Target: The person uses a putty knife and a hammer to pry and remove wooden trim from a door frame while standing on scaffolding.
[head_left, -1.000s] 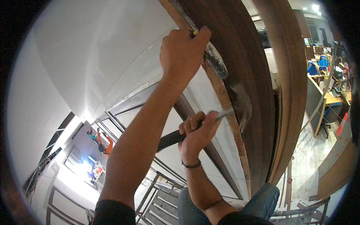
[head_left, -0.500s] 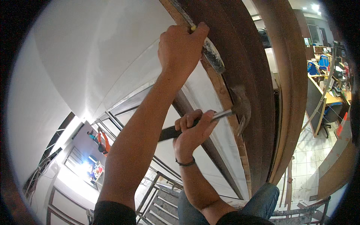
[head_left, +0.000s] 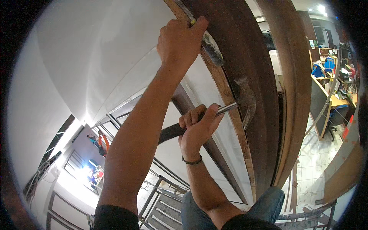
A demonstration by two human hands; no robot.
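My left hand (head_left: 178, 43) is raised and wrapped round a chisel-like tool (head_left: 213, 50). The tool's dark, white-smeared end sticks out below my fist, and a bit of yellow shows by my thumb. It lies along the wooden edge strip (head_left: 227, 85) of a dark brown panel (head_left: 251, 57). Lower down, my right hand (head_left: 199, 124) grips a claw hammer (head_left: 226, 109) by its black and metal handle. The hammer head is blurred and sits in front of the panel, below the tool's dark end and apart from it. Whether the head touches the panel I cannot tell.
A white curved surface (head_left: 126, 42) fills the left. Below stands a slatted metal scaffold (head_left: 165, 209), beside my jeans-clad knees. Another brown panel (head_left: 297, 76) rises at the right, with office desks (head_left: 339, 100) beyond. A person in orange (head_left: 102, 143) is far off at left.
My left hand and the chisel-like tool have shifted slightly up and left. The right hand and hammer have risen a little too, with both grips unchanged.
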